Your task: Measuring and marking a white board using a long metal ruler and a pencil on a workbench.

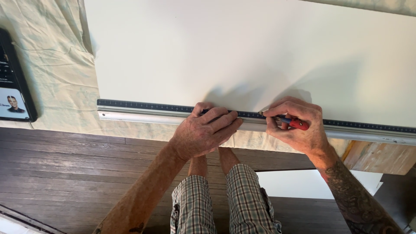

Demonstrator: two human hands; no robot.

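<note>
Your left hand [203,132] presses spread fingers flat on the long ruler [143,108] so it stays put along the white board [242,47] at the desk's six-o'clock edge, while your right hand [299,125], at three o'clock of it, pinches a red-handled knife [294,122] against that edge.

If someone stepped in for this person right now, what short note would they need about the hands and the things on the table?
Left hand: pressed flat on the long metal ruler, pinning it down; no grip closed around anything.
Right hand: grip closed on a red-handled knife, tip at the ruler's far edge, just right of the left hand.
Things: the ruler lies along the near edge of a large white board, on a pale cloth covering the table. A tablet lies at far left.
Done: ruler placed and held.
Left: I cannot tell how far any cut along the ruler has gone.
</note>
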